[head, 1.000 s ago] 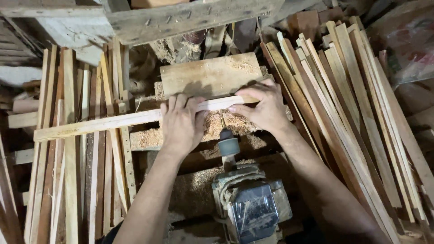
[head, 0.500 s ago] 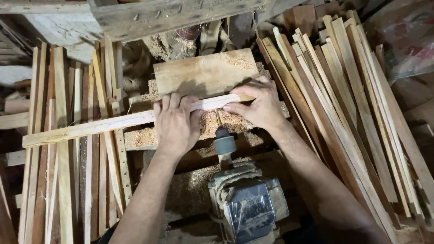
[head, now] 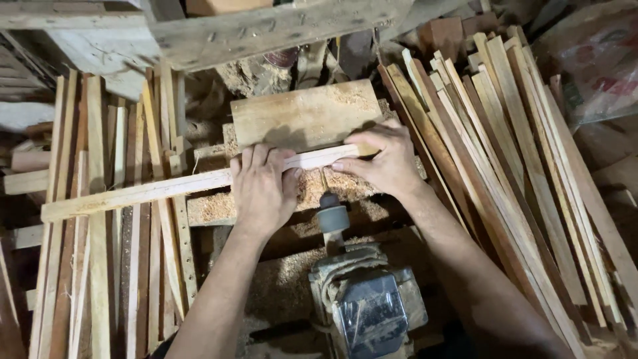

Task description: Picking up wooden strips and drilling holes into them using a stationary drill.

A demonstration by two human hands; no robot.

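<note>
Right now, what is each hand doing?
Left hand: palm down, fingers pressing on the long wooden strip.
Right hand: closed around the same strip's right end, in front of the wooden block.
</note>
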